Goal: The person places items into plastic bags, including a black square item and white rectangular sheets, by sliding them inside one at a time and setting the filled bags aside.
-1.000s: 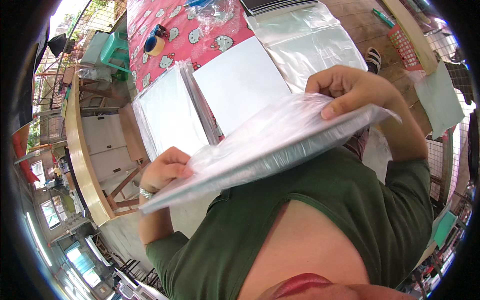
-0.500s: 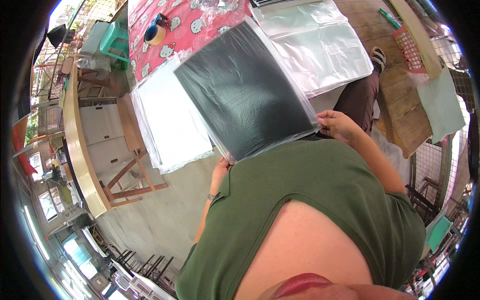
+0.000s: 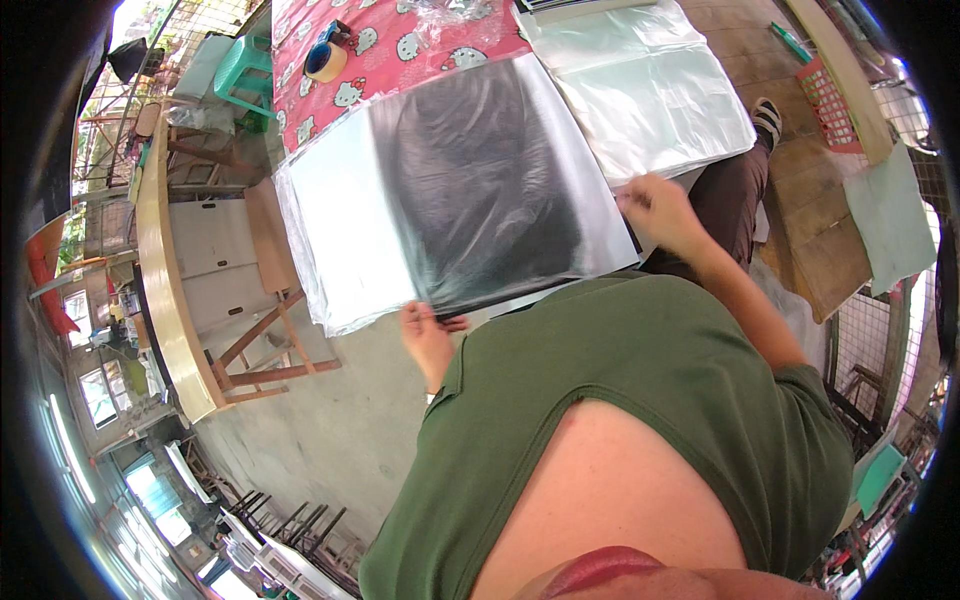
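A black sheet in a clear plastic sleeve point(image 3: 485, 180) lies tilted over white sheets in front of me, its plastic wrinkled and shiny. My left hand point(image 3: 428, 335) is closed on its near left corner, fingers curled at the edge. White sheets point(image 3: 345, 220) show left of the black one, and a white strip point(image 3: 580, 150) along its right. Beside that strip's right edge is my right hand point(image 3: 660, 215), fingers curled together and slightly blurred; whatever is between them, if anything, cannot be made out.
A stack of clear plastic sleeves point(image 3: 650, 100) lies at the far right of the pink patterned tablecloth point(image 3: 390, 65). A tape roll point(image 3: 325, 62) sits at the far left. Beyond are a green stool point(image 3: 245, 80), a wooden bench point(image 3: 805, 220) and a red basket point(image 3: 828, 105).
The sleeved black sheet has come down and left over the white sheets. My right hand has let go of its corner and moved up slightly; my left hand has shifted a little left with it.
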Demonstrator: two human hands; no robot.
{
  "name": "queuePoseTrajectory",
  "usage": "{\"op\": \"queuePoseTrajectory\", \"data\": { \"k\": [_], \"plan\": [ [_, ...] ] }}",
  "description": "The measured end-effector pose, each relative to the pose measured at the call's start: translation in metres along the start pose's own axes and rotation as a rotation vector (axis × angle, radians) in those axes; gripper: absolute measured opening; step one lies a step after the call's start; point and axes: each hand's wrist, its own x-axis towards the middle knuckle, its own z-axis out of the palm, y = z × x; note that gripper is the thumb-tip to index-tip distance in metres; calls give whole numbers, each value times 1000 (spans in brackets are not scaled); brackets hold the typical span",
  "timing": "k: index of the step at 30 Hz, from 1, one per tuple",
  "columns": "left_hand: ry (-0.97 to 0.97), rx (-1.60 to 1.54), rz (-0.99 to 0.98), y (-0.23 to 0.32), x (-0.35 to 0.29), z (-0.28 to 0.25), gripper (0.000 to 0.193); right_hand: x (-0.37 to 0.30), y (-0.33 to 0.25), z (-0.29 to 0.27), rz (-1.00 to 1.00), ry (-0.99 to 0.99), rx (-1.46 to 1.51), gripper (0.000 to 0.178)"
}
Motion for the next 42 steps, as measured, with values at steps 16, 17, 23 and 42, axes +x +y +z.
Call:
{"op": "queuePoseTrajectory", "data": {
  "k": [16,17,23,42],
  "plan": [
    [484,504,44,5,148,-202,28,43,17,-1,-8,170,117,22],
    [454,601,18,7,152,-201,29,45,17,-6,-14,149,90,23],
    [756,1190,380,64,131,-102,27,49,24,-17,-293,164,-26,14],
    [-1169,573,1048,71,52,298,13,35,10,-42,-330,231,77,6]
  ]
}}
